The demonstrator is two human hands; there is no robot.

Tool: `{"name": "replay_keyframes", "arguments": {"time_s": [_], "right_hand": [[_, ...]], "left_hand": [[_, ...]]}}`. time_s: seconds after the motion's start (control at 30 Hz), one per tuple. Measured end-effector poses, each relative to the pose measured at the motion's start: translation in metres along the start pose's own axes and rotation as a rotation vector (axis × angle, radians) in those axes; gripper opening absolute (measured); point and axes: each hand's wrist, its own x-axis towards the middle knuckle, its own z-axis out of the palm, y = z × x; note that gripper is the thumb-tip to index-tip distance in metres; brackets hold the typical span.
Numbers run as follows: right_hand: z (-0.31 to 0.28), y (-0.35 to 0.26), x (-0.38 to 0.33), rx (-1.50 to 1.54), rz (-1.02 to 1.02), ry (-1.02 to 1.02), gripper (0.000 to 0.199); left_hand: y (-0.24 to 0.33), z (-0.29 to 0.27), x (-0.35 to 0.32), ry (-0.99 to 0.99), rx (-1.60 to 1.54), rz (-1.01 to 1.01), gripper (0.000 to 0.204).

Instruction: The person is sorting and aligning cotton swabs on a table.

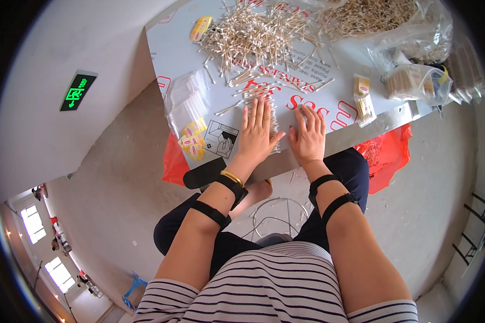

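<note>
My left hand (pixel 256 131) lies flat, fingers stretched out, on a row of cotton swabs (pixel 273 119) lined up side by side near the table's front edge. To its right my right hand (pixel 309 134) rests with fingers spread on the table (pixel 342 89), holding nothing. Beyond them spreads a large loose heap of cotton swabs (pixel 250 37). Left of my left hand are small clear plastic bags (pixel 188 99) and several yellow cards (pixel 193 141). A small pack of swabs (pixel 365 107) with a yellow label sits at the right.
A big clear bag of swabs (pixel 372 16) stands at the far right, with filled bags (pixel 412 82) nearer me. Another yellow card (pixel 200 28) lies by the heap. Red plastic bags (pixel 388 156) hang below the table edge. A wire-framed stool (pixel 280 215) shows between my legs.
</note>
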Motion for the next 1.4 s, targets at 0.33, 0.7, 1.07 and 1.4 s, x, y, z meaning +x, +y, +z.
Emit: {"name": "replay_keyframes", "arguments": {"time_s": [0.33, 0.7, 1.07, 1.4], "right_hand": [[0.001, 0.002, -0.001, -0.021, 0.005, -0.001, 0.059], [0.000, 0.000, 0.000, 0.007, -0.011, 0.000, 0.058], [0.004, 0.001, -0.003, -0.014, 0.023, -0.023, 0.058], [0.002, 0.002, -0.001, -0.047, 0.009, -0.028, 0.058]], "left_hand": [[0.001, -0.006, 0.005, 0.024, -0.045, -0.010, 0.098], [-0.011, -0.014, 0.004, 0.144, -0.128, -0.023, 0.092], [-0.013, -0.007, -0.038, 0.329, -0.301, -0.326, 0.066], [0.000, -0.004, -0.024, 0.360, -0.361, -0.335, 0.068]]}}
